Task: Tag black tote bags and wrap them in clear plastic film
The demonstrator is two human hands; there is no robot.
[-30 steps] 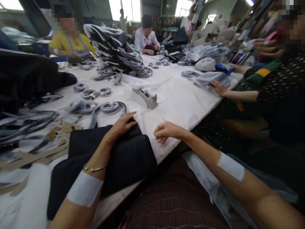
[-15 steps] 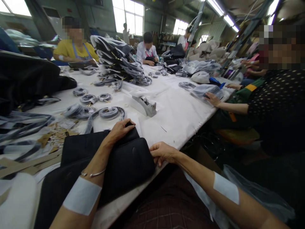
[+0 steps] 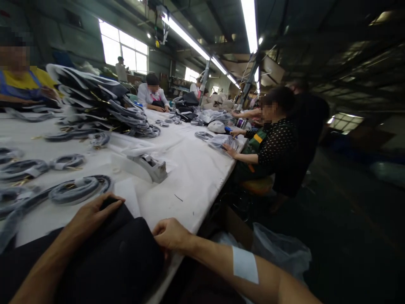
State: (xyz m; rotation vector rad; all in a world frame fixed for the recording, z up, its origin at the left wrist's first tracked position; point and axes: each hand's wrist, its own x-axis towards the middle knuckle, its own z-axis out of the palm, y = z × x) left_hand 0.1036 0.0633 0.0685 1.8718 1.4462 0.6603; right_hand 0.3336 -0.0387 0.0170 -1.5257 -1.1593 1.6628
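Note:
A black bag lies at the near edge of the table, partly cut off at the bottom of the view. My left hand is closed over its upper edge, thumb and fingers around a raised black flap or panel. At the bag's right edge, my right hand pinches the side with its fingers curled; the fingertips are partly hidden. Just beyond my left hand lies a coiled strap in clear wrapping. A grey tape dispenser stands farther off on the table.
Several wrapped strap coils lie at the left, before a tall stack of black bag pieces. White sheeting covers the table. On the right, a co-worker in a dotted sleeve handles a plastic-wrapped item. Clear plastic hangs below the table edge.
My view has swung to the right, so the table and its contents appear farther left. Both hands stay on the black bag in much the same hold.

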